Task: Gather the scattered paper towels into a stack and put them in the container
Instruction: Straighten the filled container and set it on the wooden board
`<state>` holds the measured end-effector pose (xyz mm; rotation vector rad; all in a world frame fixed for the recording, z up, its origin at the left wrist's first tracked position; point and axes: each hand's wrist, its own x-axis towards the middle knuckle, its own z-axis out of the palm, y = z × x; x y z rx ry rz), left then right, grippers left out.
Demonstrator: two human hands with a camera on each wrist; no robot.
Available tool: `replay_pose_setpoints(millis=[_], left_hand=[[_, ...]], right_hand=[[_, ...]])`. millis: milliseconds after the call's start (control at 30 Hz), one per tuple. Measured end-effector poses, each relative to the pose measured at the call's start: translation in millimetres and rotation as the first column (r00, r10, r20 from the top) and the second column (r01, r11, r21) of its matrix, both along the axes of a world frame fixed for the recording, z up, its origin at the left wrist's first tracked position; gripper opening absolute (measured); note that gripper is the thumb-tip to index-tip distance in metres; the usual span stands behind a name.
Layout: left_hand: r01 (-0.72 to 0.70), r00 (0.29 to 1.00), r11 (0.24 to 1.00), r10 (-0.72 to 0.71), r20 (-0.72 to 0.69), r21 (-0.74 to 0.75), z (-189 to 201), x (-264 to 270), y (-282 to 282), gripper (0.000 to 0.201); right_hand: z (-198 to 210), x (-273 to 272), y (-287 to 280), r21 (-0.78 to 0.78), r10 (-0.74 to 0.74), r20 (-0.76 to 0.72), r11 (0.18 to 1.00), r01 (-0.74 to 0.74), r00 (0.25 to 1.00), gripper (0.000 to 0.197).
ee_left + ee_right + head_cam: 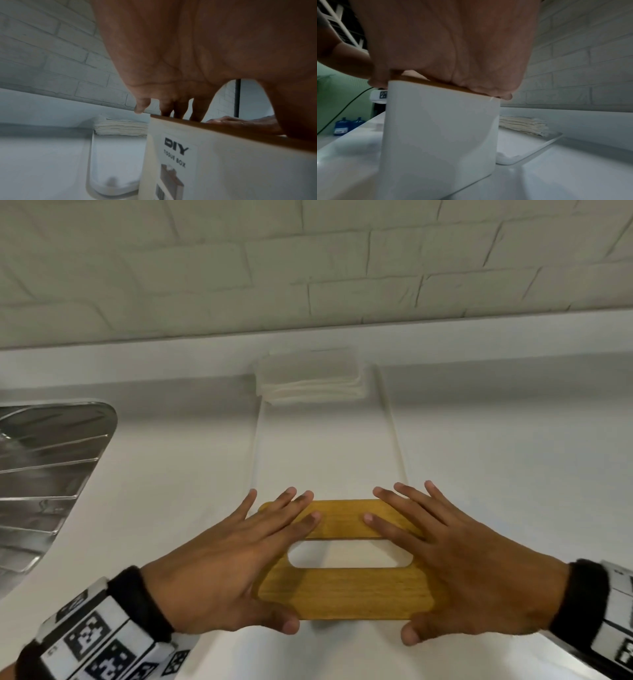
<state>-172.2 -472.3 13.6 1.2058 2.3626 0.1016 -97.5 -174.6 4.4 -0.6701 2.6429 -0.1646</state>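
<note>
One white container (436,135) stands upright on the counter (496,457), capped by one wooden lid (342,594) with a long slot, the lid's long side running left to right. One stack of paper towels (310,378) lies flat at the far end of a clear tray (539,147) behind the container, long side also left to right. The left hand (219,570) and right hand (469,559) lie flat on the lid's two ends, fingers straight and spread, thumbs over its near edge, gripping nothing.

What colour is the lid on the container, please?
The lid is honey-yellow wood; the head view shows it best.
</note>
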Motion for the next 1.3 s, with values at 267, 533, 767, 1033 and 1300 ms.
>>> replay_pose_setpoints(millis=[267, 533, 767, 1033, 1300], left_hand=[[-0.071, 0.995, 0.981, 0.081, -0.050, 0.180, 10, 0, 7, 0.067], [0.074, 0.987, 0.992, -0.058, -0.150, 0.105, -3, 0, 34, 0.029], [0.132, 0.965, 0.991, -0.131, -0.229, -0.012, -1, -8, 44, 0.029], [0.306, 0.899, 0.952, -0.281, -0.336, 0.021, -2, -14, 43, 0.012], [0.404, 0.839, 0.910, -0.329, -0.432, 0.091, -17, -12, 26, 0.015]], right_hand=[[10, -4, -10, -0.201, 0.015, -0.237, 0.978, -0.064, 0.971, 0.037], [16, -38, -28, -0.015, 0.335, -0.122, 0.941, -0.339, 0.934, 0.029], [21, -51, -36, 0.088, 0.426, -0.095, 0.904, -0.418, 0.900, 0.026], [8, -54, -33, 0.125, 0.563, -0.181, 0.826, -0.549, 0.806, 0.023], [-4, -44, -16, 0.041, 0.518, -0.276, 0.848, -0.528, 0.810, 0.016]])
